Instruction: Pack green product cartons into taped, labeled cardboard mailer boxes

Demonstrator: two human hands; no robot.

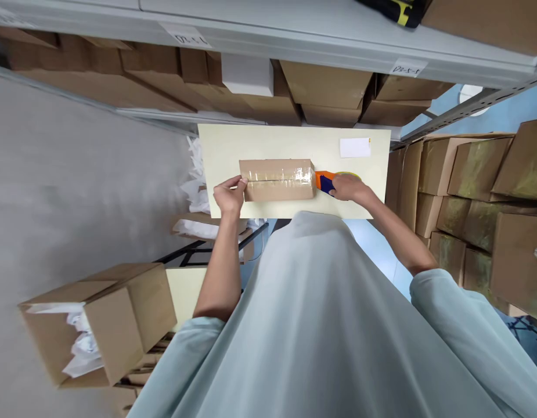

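Long brown cardboard box (277, 193) lay flat on the pale-yellow rectangular desk (224, 145), long side running left-right. Glossy clear tape (289, 175) ran along its top seam. Using the box as reference for everything below.

Left hand (229, 196): at the box's left end, thumb and forefinger touching the edge, other fingers curled. Couldn't tell if it pinched or only pressed. Right hand (349, 187): closed around the orange and dark-blue tape dispenser (325, 182), its nose right by the box's right end; contact unclear.

Handling, my read: stiff walls, probably fairly light, but contents hidden, so weight and fragility unknown. Tape likely slick; bare cardboard should've gripped better. Best hold: the 2 long sides around mid-length, off the taped seam.

Room: desk's near edge sat close below the box, so a slip that way looked riskiest. More margin left and right. White rectangular slip (355, 147) lay beyond the box, to its right. Grey metal shelf (294, 51) stood past the box's far side, limiting reach there.
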